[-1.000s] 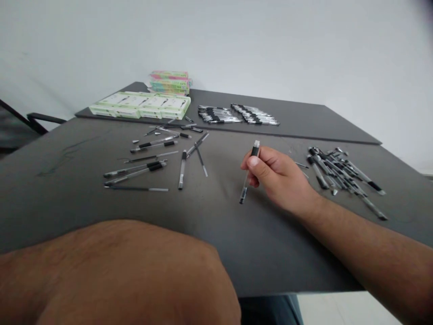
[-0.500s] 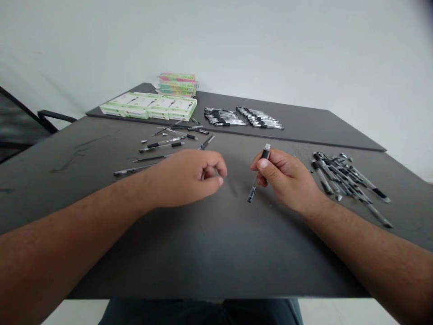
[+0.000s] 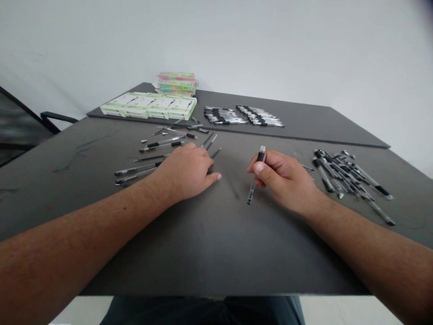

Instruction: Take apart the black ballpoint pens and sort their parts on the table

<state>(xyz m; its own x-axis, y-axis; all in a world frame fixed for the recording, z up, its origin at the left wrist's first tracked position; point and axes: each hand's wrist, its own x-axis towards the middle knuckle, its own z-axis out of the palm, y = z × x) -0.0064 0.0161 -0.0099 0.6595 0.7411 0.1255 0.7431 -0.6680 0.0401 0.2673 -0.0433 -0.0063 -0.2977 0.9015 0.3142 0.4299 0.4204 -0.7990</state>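
My right hand [image 3: 282, 178] pinches a clear-barrelled pen [image 3: 251, 192] between thumb and fingers. The pen is tilted, its black grip [image 3: 261, 155] upward and its lower end just above the table. My left hand [image 3: 189, 169] lies palm down among loose pens and pen parts on the left, thumb stretched away from the bent fingers. Beneath and beyond its fingers are thin dark parts, one with a pointed end [image 3: 216, 152]; the fingertips are partly hidden. Beside the left wrist lie pens, including one with a clear barrel [image 3: 133, 170].
A pile of pens [image 3: 352, 174] lies to the right. On the raised back board [image 3: 304, 119] are two rows of pens [image 3: 225, 116], green-and-white boxes [image 3: 149, 104] and a stack of colourful packs [image 3: 177, 83]. A black chair arm [image 3: 59, 117] stands at the left.
My left hand has moved down onto the pen parts, its thumb now spread. Another pen shows beside its wrist. My right hand still holds the pen, almost unmoved.
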